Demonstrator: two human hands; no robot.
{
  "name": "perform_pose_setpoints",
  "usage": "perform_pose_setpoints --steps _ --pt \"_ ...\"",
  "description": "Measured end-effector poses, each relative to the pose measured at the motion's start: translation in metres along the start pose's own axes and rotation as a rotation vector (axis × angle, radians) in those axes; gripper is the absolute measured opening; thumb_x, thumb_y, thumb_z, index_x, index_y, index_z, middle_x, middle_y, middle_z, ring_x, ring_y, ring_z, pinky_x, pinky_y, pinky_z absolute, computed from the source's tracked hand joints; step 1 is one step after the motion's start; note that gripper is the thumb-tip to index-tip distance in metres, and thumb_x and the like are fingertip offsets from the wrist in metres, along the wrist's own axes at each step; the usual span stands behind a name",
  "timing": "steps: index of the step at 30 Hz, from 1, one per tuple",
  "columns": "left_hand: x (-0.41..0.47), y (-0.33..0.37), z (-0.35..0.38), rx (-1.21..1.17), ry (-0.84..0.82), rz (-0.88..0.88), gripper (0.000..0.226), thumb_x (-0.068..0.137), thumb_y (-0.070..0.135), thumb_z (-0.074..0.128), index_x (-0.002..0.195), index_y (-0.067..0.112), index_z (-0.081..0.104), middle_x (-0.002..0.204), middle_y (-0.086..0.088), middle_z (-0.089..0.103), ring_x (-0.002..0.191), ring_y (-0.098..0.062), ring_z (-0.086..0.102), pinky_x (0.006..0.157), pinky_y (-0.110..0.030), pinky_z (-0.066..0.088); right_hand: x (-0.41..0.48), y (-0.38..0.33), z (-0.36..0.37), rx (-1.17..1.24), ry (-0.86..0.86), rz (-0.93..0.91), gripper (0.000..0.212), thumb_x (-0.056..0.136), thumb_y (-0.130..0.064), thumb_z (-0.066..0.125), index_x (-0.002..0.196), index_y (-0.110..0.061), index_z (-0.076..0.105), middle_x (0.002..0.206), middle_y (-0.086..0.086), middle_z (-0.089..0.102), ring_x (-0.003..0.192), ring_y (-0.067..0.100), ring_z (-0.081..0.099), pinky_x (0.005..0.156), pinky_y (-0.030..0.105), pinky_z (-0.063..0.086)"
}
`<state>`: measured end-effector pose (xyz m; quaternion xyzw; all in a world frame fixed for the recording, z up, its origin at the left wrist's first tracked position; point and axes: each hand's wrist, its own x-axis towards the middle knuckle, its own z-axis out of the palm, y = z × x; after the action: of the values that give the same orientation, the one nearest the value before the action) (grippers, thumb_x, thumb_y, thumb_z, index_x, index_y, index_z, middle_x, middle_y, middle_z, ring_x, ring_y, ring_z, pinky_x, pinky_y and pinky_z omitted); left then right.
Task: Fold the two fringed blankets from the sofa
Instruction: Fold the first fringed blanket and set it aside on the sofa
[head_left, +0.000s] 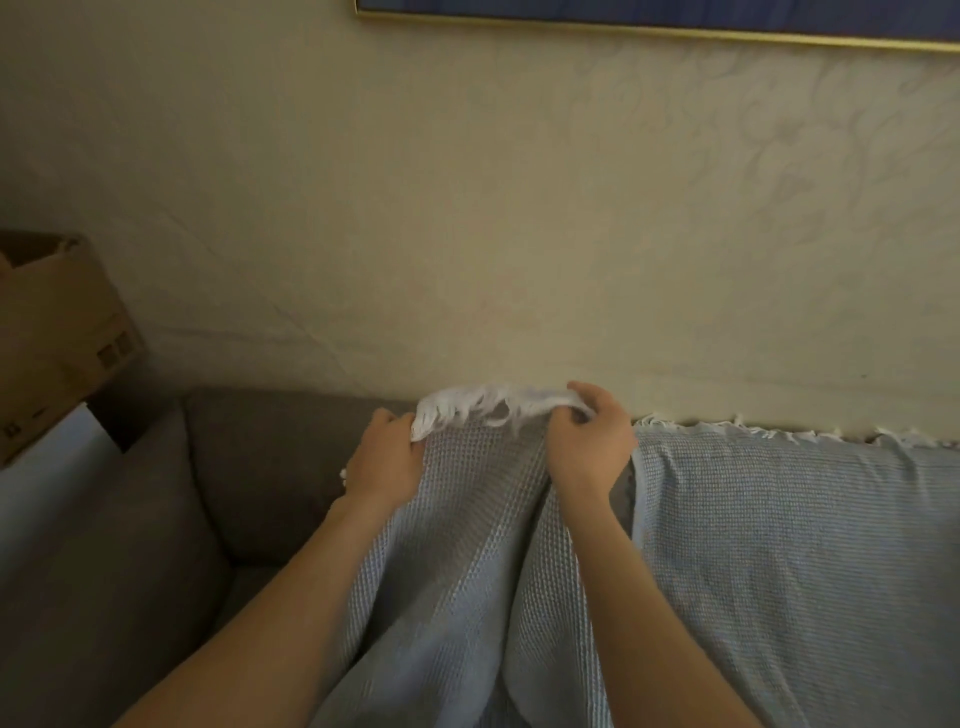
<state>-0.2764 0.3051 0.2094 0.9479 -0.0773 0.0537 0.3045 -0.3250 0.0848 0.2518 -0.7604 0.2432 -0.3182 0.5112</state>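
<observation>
A pale blue waffle-weave blanket with white fringe hangs bunched between my hands in front of the sofa back. My left hand grips its fringed top edge at the left corner. My right hand grips the same edge about a hand's width to the right. The cloth falls in folds between my forearms toward the bottom of the view. A second pale blue fringed blanket lies spread over the sofa back and seat on the right, its fringe along the top against the wall.
The grey sofa shows bare at the left, with its armrest beside it. A cardboard box stands at the far left. The cream wall rises behind, with a gold-framed picture at the top.
</observation>
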Motion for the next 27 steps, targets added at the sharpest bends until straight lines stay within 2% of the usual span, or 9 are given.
perform_pose_setpoints --steps 2,5,8,10,12,14,19,23,27 --pt "0.008 0.014 -0.011 0.022 -0.065 0.010 0.029 0.108 0.031 0.046 0.103 0.015 0.070 0.100 -0.012 0.067 0.089 -0.032 0.065 0.070 -0.038 0.050 -0.008 0.006 -0.002 -0.079 -0.076 -0.024 0.046 0.086 -0.012 0.062 0.130 -0.028 0.067 0.123 -0.008 0.069 0.102 0.012 0.068 0.086 0.036 0.057" --pt "0.012 0.041 -0.025 0.064 -0.195 0.139 0.034 0.102 0.046 0.051 0.089 0.024 0.073 0.091 -0.005 0.073 0.084 -0.028 0.069 0.073 -0.039 0.056 -0.029 0.013 0.003 -0.073 -0.251 -0.254 0.056 0.085 -0.022 0.069 0.140 -0.029 0.061 0.135 -0.010 0.066 0.119 0.001 0.059 0.100 0.028 0.050" --pt "0.012 0.062 -0.028 0.098 -0.229 0.254 0.042 0.103 0.047 0.058 0.065 0.030 0.058 0.072 0.009 0.063 0.073 -0.021 0.064 0.061 -0.034 0.042 -0.044 0.018 0.014 -0.077 -0.572 -0.338 0.064 0.094 -0.028 0.066 0.154 -0.031 0.045 0.132 -0.013 0.067 0.114 0.004 0.065 0.092 0.026 0.054" --pt "0.012 0.062 -0.026 0.080 -0.204 0.289 0.042 0.100 0.055 0.058 0.063 0.036 0.058 0.070 0.009 0.065 0.071 -0.017 0.066 0.059 -0.034 0.041 -0.041 0.019 0.019 -0.149 -0.673 -0.330 0.042 0.098 -0.032 0.065 0.139 -0.032 0.056 0.112 -0.020 0.068 0.099 0.003 0.067 0.078 0.023 0.052" --pt "0.011 0.053 -0.024 -0.002 -0.212 0.268 0.049 0.096 0.068 0.057 0.064 0.032 0.064 0.067 0.004 0.066 0.063 -0.012 0.063 0.058 -0.035 0.043 -0.032 0.021 0.020 -0.245 -0.625 -0.397 0.006 0.100 -0.030 0.062 0.105 -0.031 0.063 0.092 -0.015 0.065 0.084 0.010 0.065 0.066 0.029 0.045" --pt "0.009 0.041 -0.022 -0.022 -0.252 0.220 0.062 0.092 0.073 0.057 0.068 0.017 0.065 0.063 -0.003 0.065 0.055 -0.013 0.058 0.055 -0.033 0.041 -0.023 0.023 0.018 -0.314 -0.576 -0.404 0.007 0.098 -0.024 0.059 0.093 -0.028 0.063 0.086 -0.007 0.066 0.077 0.017 0.063 0.060 0.034 0.045" --pt "0.003 0.012 -0.010 0.067 -0.305 0.187 0.042 0.092 0.048 0.059 0.066 0.014 0.059 0.061 -0.003 0.063 0.060 -0.027 0.064 0.054 -0.035 0.044 -0.016 0.017 0.020 -0.321 -0.507 -0.370 0.020 0.091 -0.012 0.058 0.103 -0.025 0.067 0.081 -0.010 0.061 0.064 0.012 0.052 0.051 0.027 0.032" --pt "-0.001 -0.007 -0.009 0.120 -0.258 0.159 0.039 0.092 0.054 0.054 0.072 0.022 0.060 0.066 0.006 0.065 0.062 -0.014 0.063 0.063 -0.037 0.055 -0.007 0.017 0.019 -0.257 -0.329 -0.270 0.028 0.087 -0.005 0.058 0.108 -0.023 0.064 0.075 0.000 0.063 0.061 0.018 0.050 0.047 0.025 0.023" --pt "0.002 -0.017 -0.012 0.131 -0.154 0.137 0.043 0.086 0.063 0.049 0.075 0.023 0.062 0.069 0.007 0.065 0.065 -0.017 0.064 0.063 -0.038 0.057 -0.001 0.022 0.019 -0.208 -0.198 -0.120 0.035 0.087 -0.003 0.054 0.113 -0.025 0.063 0.080 0.006 0.069 0.066 0.026 0.056 0.051 0.025 0.029"
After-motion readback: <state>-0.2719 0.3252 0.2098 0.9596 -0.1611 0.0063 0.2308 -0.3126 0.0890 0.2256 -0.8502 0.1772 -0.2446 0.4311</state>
